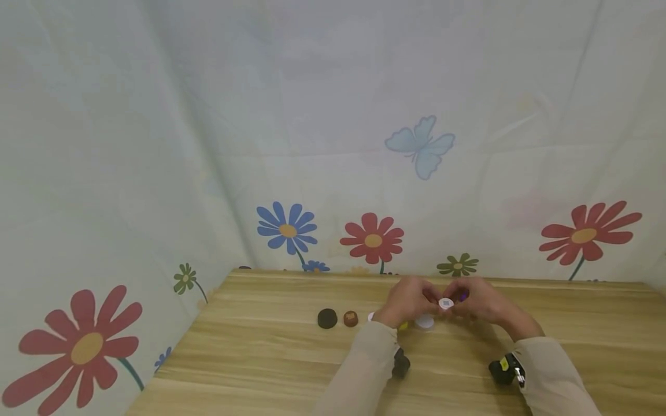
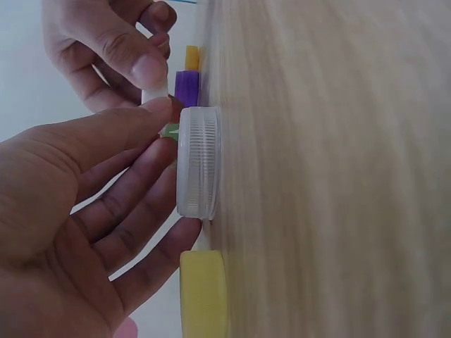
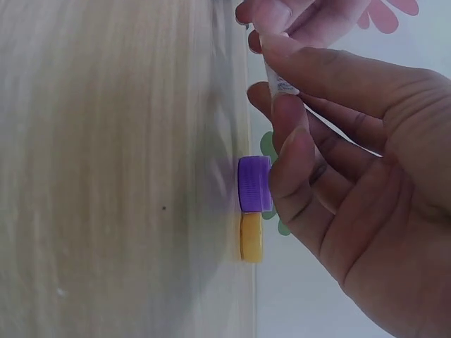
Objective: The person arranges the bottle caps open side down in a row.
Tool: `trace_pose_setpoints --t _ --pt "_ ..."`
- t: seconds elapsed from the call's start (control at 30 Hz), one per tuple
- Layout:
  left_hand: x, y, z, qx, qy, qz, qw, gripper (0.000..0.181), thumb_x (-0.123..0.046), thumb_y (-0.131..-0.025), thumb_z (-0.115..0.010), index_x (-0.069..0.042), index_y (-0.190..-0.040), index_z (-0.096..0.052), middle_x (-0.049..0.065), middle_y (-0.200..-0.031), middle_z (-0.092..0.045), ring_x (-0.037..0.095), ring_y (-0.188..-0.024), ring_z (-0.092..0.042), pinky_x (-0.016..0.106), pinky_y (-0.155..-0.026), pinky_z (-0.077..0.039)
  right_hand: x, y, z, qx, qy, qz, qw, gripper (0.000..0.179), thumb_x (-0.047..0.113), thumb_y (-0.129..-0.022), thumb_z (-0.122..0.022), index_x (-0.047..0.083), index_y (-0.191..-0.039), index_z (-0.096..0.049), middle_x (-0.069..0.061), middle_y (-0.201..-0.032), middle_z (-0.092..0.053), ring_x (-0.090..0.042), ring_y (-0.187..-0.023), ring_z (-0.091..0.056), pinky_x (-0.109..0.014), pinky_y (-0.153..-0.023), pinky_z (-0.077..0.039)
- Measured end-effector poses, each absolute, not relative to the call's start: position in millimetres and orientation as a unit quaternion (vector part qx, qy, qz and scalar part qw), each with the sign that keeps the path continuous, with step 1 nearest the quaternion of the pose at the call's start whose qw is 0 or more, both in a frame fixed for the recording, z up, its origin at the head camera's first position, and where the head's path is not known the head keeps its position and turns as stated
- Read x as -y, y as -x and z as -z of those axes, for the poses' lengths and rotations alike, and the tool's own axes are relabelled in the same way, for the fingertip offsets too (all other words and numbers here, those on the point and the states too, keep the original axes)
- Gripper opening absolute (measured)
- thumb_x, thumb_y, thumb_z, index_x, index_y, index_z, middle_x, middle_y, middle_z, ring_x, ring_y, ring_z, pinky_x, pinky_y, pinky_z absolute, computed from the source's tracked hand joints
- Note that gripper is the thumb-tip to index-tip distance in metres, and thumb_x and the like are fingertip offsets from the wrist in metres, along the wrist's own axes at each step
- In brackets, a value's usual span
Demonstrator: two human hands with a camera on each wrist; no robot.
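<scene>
Between both hands, raised over the table, is a small white disc-shaped cap (image 1: 446,303) with a printed square on its face. My left hand (image 1: 411,300) pinches it from the left with thumb and fingertip. On the other side my right hand (image 1: 480,300) pinches it too, and print shows along the white cap (image 3: 282,84) in the right wrist view. Just below the left fingers, a clear ridged cap (image 2: 197,163) lies on the table, with a yellow cap (image 2: 203,292) beside it. Under the right fingers sits a purple ridged cap (image 3: 254,184), touching an orange cap (image 3: 251,238).
Left of the hands, a black round cap (image 1: 327,318) and a brown cap (image 1: 351,318) lie in a row on the wooden table (image 1: 250,358). Another white piece (image 1: 370,316) is partly covered by the left hand. A flowered curtain (image 1: 312,115) hangs behind the table.
</scene>
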State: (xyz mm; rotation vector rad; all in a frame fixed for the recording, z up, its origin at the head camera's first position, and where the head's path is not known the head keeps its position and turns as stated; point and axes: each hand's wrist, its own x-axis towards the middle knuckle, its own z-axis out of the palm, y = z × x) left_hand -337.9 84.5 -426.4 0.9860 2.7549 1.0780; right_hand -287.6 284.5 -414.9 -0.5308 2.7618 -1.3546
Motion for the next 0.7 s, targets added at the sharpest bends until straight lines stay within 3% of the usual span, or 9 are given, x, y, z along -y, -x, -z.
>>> trace_pose_setpoints --t 0.33,0.7 --pt "-82.8 332.9 426.2 -0.897 -0.335 -0.288 0.016 0.011 -0.018 -0.085 -0.092 -0.018 -0.095 -0.086 -0.018 -0.079 -0.073 -0.002 -0.075 -0.056 0.015 -0.072 -0.044 -285.3 286.1 417.6 -0.896 0.189 0.401 0.025 0.021 0.001 -0.084 -0.087 0.0 -0.098 -0.071 -0.005 -0.095 -0.07 -0.021 -0.088 -0.061 -0.031 -0.073 -0.051" --pt "-83.6 328.4 423.4 -0.91 -0.343 -0.233 0.016 0.01 -0.023 -0.083 -0.092 -0.022 -0.09 -0.086 -0.022 -0.076 -0.069 -0.003 -0.078 -0.056 0.014 -0.074 -0.043 -283.1 282.8 417.1 -0.9 0.175 0.393 0.069 0.023 0.002 -0.084 -0.086 0.001 -0.1 -0.069 -0.006 -0.092 -0.066 -0.023 -0.084 -0.058 -0.033 -0.072 -0.05"
